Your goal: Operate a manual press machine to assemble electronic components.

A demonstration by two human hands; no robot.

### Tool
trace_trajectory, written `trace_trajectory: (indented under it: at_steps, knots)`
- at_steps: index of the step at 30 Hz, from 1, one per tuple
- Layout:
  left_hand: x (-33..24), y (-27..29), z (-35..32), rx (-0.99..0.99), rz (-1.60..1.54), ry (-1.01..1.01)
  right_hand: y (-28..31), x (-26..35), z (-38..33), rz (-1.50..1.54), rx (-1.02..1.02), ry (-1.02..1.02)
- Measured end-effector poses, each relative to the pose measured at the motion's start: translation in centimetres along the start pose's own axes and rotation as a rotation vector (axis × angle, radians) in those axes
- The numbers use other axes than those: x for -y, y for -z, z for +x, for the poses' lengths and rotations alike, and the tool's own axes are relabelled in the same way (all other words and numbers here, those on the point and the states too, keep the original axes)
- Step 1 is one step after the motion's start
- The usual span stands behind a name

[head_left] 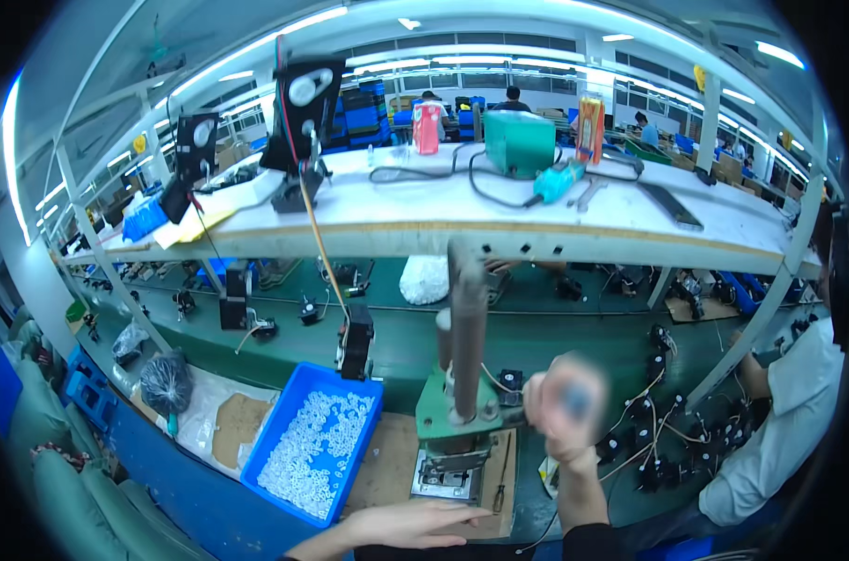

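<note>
In front of me stands a green bench press (pixel 457 407) with a grey column and a metal fixture (pixel 446 479) at its base. My right hand (pixel 565 407) is raised at the press's right side, fingers closed around its lever; a dark bluish round end shows in the blurred grip. Low in front of the fixture, my left hand (pixel 420 522) lies flat with fingers stretched out, holding nothing. A screwdriver (pixel 501 486) rests on the board right of the fixture. Left of the press is a blue bin (pixel 293 393) of small clear plastic pieces (pixel 317 453).
Black parts with cables (pixel 663 430) crowd the bench at right, beside a co-worker's light sleeve (pixel 780 430). A shelf (pixel 424 229) crosses above, carrying a green box (pixel 520 142) and a teal power tool (pixel 557 182). A dark hanging tool (pixel 356 341) dangles above the bin.
</note>
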State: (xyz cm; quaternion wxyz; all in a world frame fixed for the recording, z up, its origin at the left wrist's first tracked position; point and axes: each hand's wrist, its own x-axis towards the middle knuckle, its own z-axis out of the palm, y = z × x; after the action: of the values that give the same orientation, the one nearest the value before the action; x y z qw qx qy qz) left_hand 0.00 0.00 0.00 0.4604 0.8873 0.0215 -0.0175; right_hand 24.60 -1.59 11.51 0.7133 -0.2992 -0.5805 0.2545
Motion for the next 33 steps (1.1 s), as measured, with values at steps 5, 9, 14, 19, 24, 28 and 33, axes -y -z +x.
trace_trajectory:
  at_steps: [5,9,14,19,24,28,33]
  knots:
    - [-6.2,-0.4,1.2,-0.083,-0.047,0.201,0.8,1.8,1.6,-0.097,0.042,-0.031]
    - [-19.4,5.5,1.5,-0.261,-0.439,0.184,1.2,2.8,1.5,-0.244,-0.017,-0.020]
    - [-22.4,6.3,2.6,-0.274,-0.679,0.429,1.1,3.8,2.8,-0.242,0.128,-0.140]
    - [-13.4,2.4,4.5,0.007,-0.033,0.286,0.8,4.4,2.7,-0.294,0.055,-0.166]
    - [-19.5,7.0,4.2,0.080,0.143,0.138,0.2,3.3,1.0,-0.335,-0.131,-0.232]
    - [-14.3,3.1,1.4,-0.019,0.047,0.155,-1.6,3.1,0.5,-0.206,-0.157,-0.307]
    - [-16.3,5.9,2.3,0.032,0.026,0.206,0.2,5.4,1.0,-0.514,-0.280,-0.132]
